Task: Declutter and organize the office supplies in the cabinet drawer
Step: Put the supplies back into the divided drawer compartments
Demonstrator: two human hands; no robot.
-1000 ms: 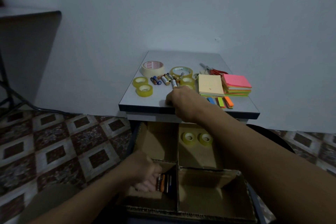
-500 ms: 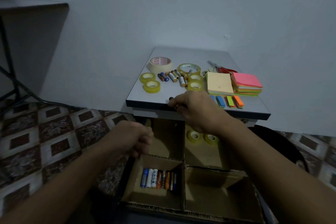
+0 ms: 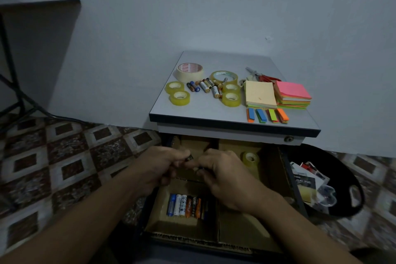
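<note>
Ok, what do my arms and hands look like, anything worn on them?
Nothing worn that shows. The left hand and right hand are bare, no gloves, no watch or band at either wrist. The left forearm and right forearm are bare to the frame's edge, no sleeves.

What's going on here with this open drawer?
A person is sorting batteries into the drawer's brown cardboard divider box. The left hand pinches a dark battery; the right hand meets it with curled fingers, grip unclear. A row of mixed-colour batteries lies in the front-left compartment. Yellow tape rolls and loose batteries sit on the grey cabinet top.
</note>
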